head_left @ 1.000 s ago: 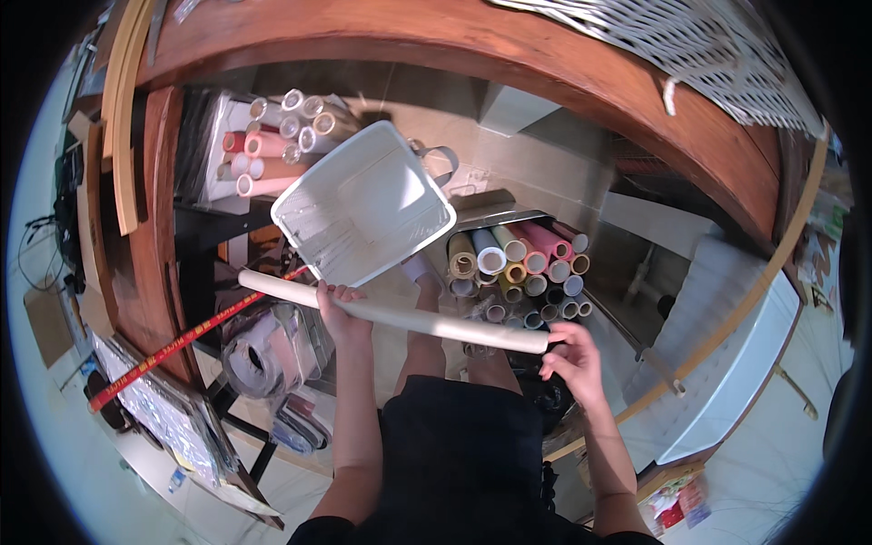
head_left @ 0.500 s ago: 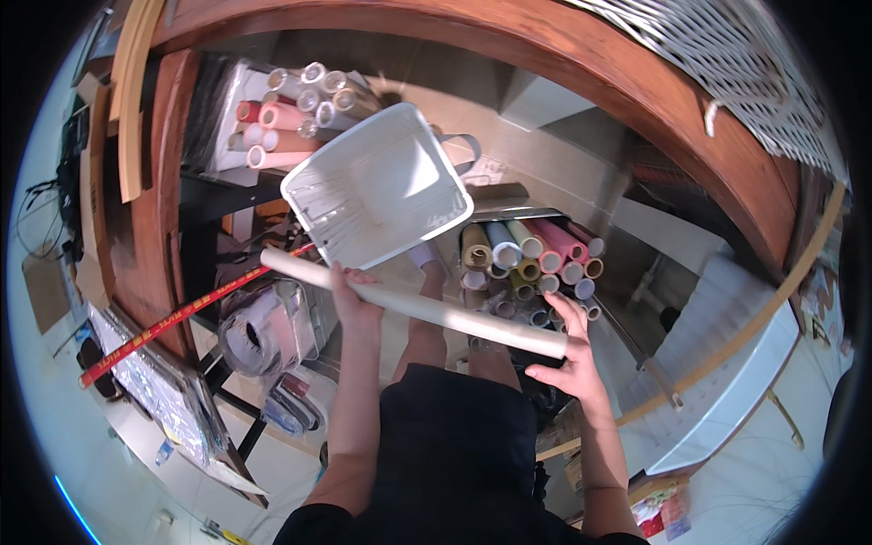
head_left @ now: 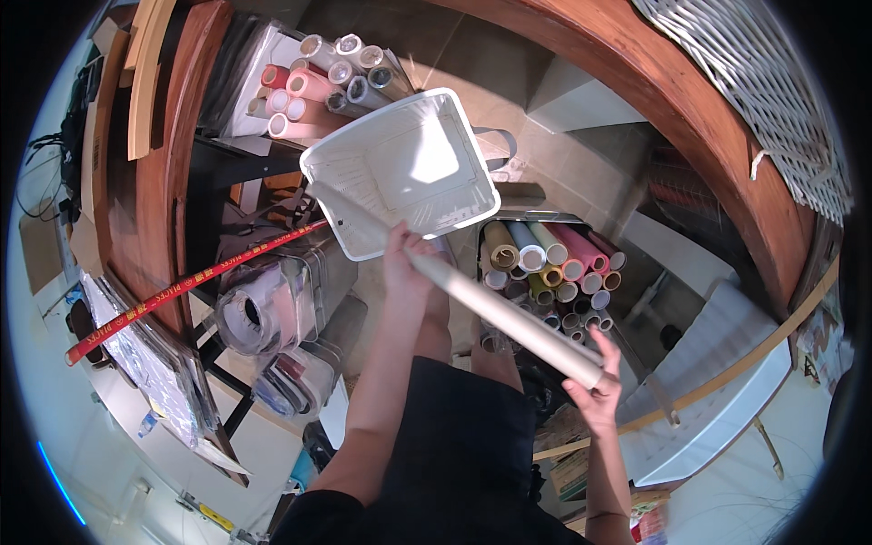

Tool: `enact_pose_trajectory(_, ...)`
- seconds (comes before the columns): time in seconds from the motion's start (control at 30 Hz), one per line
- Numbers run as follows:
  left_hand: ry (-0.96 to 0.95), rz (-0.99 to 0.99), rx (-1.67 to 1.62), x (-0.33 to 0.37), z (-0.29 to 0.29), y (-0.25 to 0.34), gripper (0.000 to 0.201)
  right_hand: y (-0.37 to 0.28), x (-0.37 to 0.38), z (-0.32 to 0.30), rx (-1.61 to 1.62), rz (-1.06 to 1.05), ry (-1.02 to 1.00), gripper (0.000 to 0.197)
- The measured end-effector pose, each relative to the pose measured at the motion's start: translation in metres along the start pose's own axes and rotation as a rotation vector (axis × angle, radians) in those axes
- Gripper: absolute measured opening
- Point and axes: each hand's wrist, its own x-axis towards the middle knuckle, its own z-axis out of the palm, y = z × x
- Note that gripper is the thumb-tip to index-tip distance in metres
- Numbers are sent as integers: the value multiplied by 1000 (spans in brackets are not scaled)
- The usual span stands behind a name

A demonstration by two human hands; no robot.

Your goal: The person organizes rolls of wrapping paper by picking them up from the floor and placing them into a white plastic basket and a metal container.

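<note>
A long cream-white roll, like rolled wrapping paper, slants across in front of me. My left hand is closed around it near its middle. Its lower right end rests between the thumb and fingers of my right hand, which curl about it loosely. The far end reaches over the white plastic bin, whose visible inside holds nothing else. I cannot tell whether that end touches the bin wall.
Right of my legs stands a container of coloured rolls. Pink and clear-wrapped rolls lie at the back left. A red printed strip crosses the left side near a plastic-wrapped bundle. A brown wooden edge curves across the far side.
The roll has tilted more steeply. Its far end has swung up and right over the bin, while its near end has dropped. My left hand moved right and up, my right hand down.
</note>
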Motion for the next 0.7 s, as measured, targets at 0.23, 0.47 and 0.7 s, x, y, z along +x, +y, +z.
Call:
enact_pose_trajectory(0.23,-307,-207,20,90,6,-63,30,-39,110,61,-159,-73,214,20)
enact_pose_trajectory(0.47,-335,1122,1291,150,18,-48,61,37,290,180,-631,-90,-214,15)
enact_pose_trajectory(0.7,-392,1087,1724,211,87,-11,36,35,237,118,-232,-268,197,32)
